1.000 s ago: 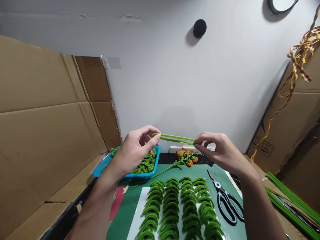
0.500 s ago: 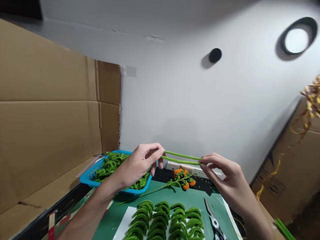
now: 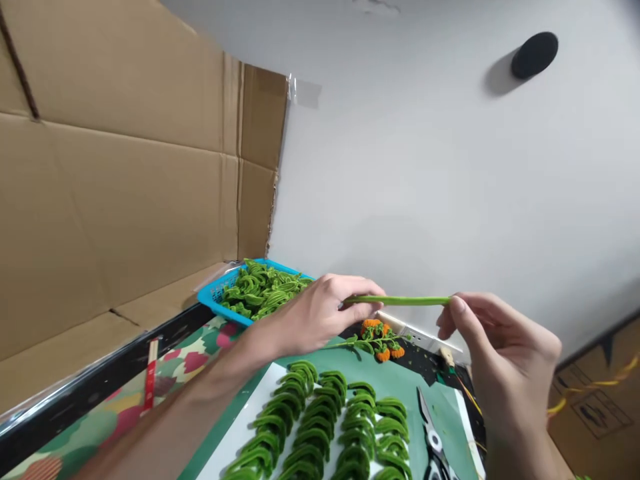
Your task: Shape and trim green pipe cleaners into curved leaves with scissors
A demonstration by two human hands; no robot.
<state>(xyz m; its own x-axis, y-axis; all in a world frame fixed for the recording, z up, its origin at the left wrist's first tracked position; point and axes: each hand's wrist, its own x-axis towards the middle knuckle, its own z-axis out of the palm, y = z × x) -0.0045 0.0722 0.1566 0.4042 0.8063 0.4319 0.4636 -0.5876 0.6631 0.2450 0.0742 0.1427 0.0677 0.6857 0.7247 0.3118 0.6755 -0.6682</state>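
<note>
A bright green pipe cleaner (image 3: 413,301), perhaps two lying together, stretches level between my hands above the work mat. My left hand (image 3: 325,310) is closed on its left part, with the fingers laid along it. At the right end, my right hand (image 3: 500,347) pinches the tip between thumb and fingers. Beneath them, several rows of curved green fuzzy pieces (image 3: 313,427) lie on a white sheet (image 3: 240,433). Behind my left hand, a stem with orange fuzzy pumpkin-like balls (image 3: 383,355) rests on the green mat (image 3: 400,377).
A blue basket (image 3: 213,303) full of green fuzzy pieces stands at the back left. Scissors (image 3: 431,433) lie on the mat's right side. A power strip (image 3: 425,337) runs along the wall. Cardboard (image 3: 150,200) walls off the left; a box (image 3: 600,400) stands at right.
The two separate green strands now run together as one line. My left hand has turned flatter over them. The view has swung left, so both hands appear farther right.
</note>
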